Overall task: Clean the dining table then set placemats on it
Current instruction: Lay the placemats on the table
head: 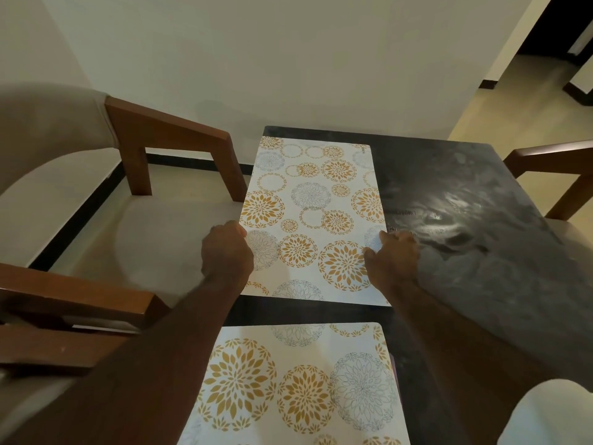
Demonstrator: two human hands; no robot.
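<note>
A white placemat with orange and grey flower circles lies flat on the dark dining table, along its left edge. My left hand grips the mat's left edge and my right hand holds its right edge. A second placemat of the same pattern lies nearer to me on the table, a dark gap between the two. The bare tabletop to the right shows shiny smears.
A wooden armchair with a pale cushion stands close on the left of the table. Another wooden chair is at the far right. A pale wall rises behind the table, and a tiled floor opens at the upper right.
</note>
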